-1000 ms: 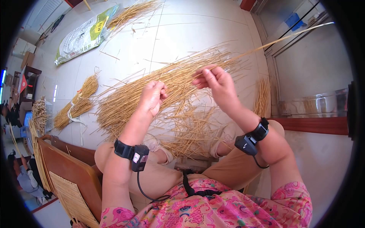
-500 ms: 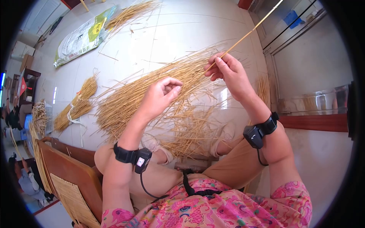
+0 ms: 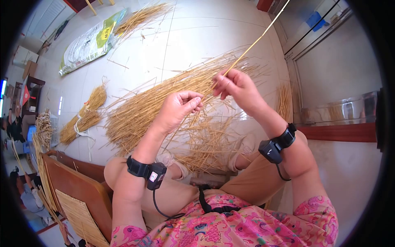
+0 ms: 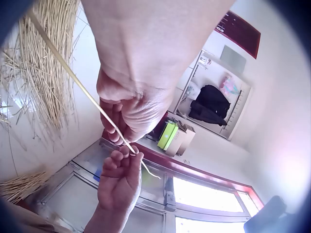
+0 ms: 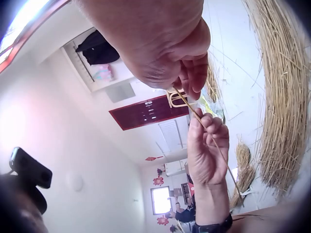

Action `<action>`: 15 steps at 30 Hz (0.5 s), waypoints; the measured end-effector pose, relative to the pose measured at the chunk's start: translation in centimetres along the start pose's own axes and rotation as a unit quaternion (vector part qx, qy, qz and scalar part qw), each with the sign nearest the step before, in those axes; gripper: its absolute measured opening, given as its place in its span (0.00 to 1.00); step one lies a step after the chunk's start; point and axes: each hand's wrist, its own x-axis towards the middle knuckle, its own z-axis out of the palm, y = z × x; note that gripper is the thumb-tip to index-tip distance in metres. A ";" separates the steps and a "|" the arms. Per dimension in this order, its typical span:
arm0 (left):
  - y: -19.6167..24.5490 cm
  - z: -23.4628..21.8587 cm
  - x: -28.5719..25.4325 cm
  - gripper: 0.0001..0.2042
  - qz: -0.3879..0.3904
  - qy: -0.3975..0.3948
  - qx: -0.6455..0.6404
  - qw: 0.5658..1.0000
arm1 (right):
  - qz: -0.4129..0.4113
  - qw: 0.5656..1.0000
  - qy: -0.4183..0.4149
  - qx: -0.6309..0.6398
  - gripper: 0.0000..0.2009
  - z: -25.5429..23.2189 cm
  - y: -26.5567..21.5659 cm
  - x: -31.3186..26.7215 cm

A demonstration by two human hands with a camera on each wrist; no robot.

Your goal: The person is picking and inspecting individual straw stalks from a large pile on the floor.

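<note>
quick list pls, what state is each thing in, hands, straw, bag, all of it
left hand, pinching the long stalk
right hand, pinching the same stalk
long stalk, held up
loose stalks, untied, spread on the floor
small bundle, tied, lying down
printed sack, lying down
wrist cameras, strapped on

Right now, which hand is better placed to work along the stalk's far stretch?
Probably the right hand: it pinches the stalk nearer that far stretch, which runs on beyond it, while the left hand holds the stalk farther back.
</note>
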 end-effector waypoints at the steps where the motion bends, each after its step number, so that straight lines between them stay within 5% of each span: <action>1: 0.1 0.1 0.0 0.11 0.009 0.005 0.012 1.000 | 0.018 1.000 -0.001 -0.021 0.11 0.2 0.0 -0.2; 15: -0.1 0.4 0.0 0.05 -0.016 0.007 0.095 0.995 | 0.015 0.998 -0.040 -0.048 0.09 0.8 1.2 -0.1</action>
